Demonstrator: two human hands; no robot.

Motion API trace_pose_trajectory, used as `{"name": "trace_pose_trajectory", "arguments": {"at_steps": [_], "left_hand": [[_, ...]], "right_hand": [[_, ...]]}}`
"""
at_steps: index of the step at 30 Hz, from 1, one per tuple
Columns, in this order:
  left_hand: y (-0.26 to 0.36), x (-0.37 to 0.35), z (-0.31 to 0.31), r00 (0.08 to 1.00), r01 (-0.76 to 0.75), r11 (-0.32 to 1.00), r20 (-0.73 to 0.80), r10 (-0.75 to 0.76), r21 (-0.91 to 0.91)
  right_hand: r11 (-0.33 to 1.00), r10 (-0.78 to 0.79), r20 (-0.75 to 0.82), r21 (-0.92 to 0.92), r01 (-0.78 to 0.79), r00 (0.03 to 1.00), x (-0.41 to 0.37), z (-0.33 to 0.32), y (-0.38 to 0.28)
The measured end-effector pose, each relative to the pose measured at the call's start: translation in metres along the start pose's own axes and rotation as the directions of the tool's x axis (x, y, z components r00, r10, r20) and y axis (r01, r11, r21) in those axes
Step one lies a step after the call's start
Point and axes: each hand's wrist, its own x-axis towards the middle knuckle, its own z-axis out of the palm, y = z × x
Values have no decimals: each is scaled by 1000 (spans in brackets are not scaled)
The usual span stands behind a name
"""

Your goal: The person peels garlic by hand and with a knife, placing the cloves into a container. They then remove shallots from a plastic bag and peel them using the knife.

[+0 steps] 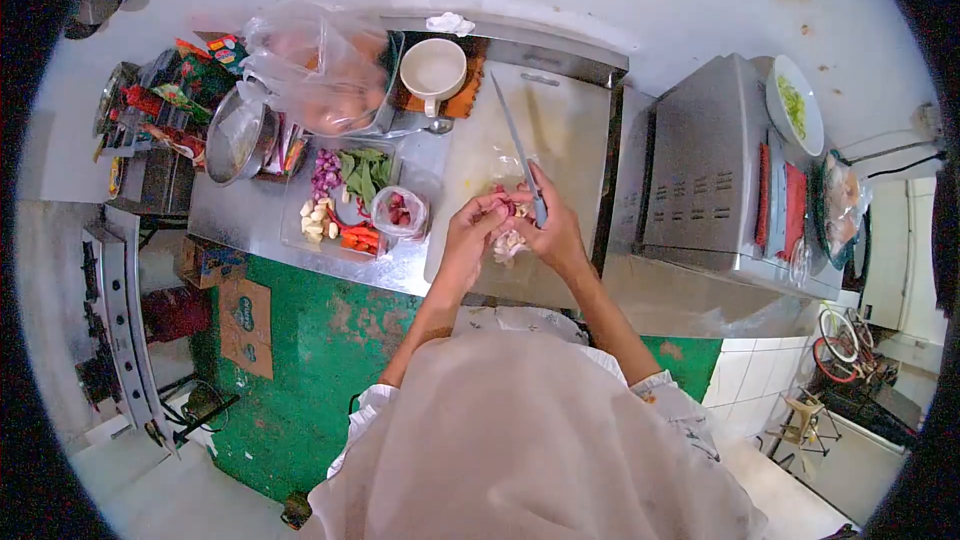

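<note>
Left hand (473, 232) pinches what looks like a red shallot (509, 209) above the cutting board (580, 145), right hand (557, 234) grips the knife (515, 135) alongside; a shallot slip could cut fingers.

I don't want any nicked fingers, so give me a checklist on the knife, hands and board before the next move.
1. Knife held in the right hand: ok.
2. Blade tip pointing away from the body: ok.
3. Left hand clear of the cutting edge: cannot tell; the hands are close together.
4. Cutting board clear beneath the hands: not ok; loose bits lie there.
5. Small bowl left of the board: ok.
</note>
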Motion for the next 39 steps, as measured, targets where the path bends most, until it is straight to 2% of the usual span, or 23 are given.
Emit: {"name": "trace_pose_trajectory", "arguments": {"at_steps": [1, 5, 7, 11, 14, 17, 19, 23, 25, 26, 28, 29, 31, 32, 34, 35, 37, 39], "left_hand": [[2, -1, 0, 1000, 21, 1000, 8, -21, -8], [-4, 3, -7, 999, 41, 999, -26, -40, 13], [-3, 3, -7, 996, 80, 997, -39, -80, -13], [-2, 4, -7, 993, 99, 995, -62, -100, -17], [-5, 4, -9, 995, 95, 990, -13, -97, -108], [-7, 3, -11, 994, 97, 988, -28, -101, -117], [-8, 3, -11, 994, 103, 985, -31, -108, -136], [-9, 2, -12, 986, 154, 975, -39, -162, -164], [-10, 1, -16, 983, 158, 972, -61, -171, -173], [-11, 2, -18, 983, 158, 972, -62, -170, -172], [-11, 3, -19, 993, 113, 968, -13, -119, -226], [-11, 4, -19, 993, 114, 967, -11, -119, -226], [-11, 6, -19, 994, 101, 966, -24, -109, -240], [-11, 5, -19, 994, 101, 966, -23, -110, -239], [-12, 5, -19, 992, 89, 962, -68, -110, -257], [-12, 5, -19, 992, 87, 962, -70, -109, -257], [-11, 4, -19, 984, 102, 968, -121, -133, -228], [-12, 3, -17, 988, 87, 980, -107, -107, -179]], "right_hand": [[999, 38, 39, -20, -37, 999, 0, -2, -4], [999, 20, 102, 29, -23, 995, -1, -2, 0], [990, -125, 5, -69, 125, 992, -2, 2, 6], [986, -152, -16, -79, 150, 988, -2, 8, 15], [994, -108, 4, 23, 108, 994, -2, 11, 17], [986, -163, -61, 32, 165, 985, 1, 21, 35], [981, -106, -55, 158, 113, 993, 0, 21, 32], [982, -48, -127, 176, 70, 991, 3, 22, 50], [934, 184, -202, 342, -106, 962, 9, 13, 48], [933, 184, -201, 343, -106, 962, 12, 8, 46], [958, 265, -183, 165, -236, 947, 19, -4, 42], [958, 265, -185, 165, -236, 946, 23, -6, 45], [989, 143, -277, 7, -147, 950, 32, -4, 58], [989, 144, -278, 7, -148, 950, 36, -2, 64], [981, -28, -330, -191, -38, 944, 44, 1, 67], [981, -29, -328, -190, -36, 944, 47, 1, 69], [986, 90, -196, -119, -114, 977, 53, -2, 54], [986, 54, -209, -145, -86, 976, 62, 2, 50]]}}
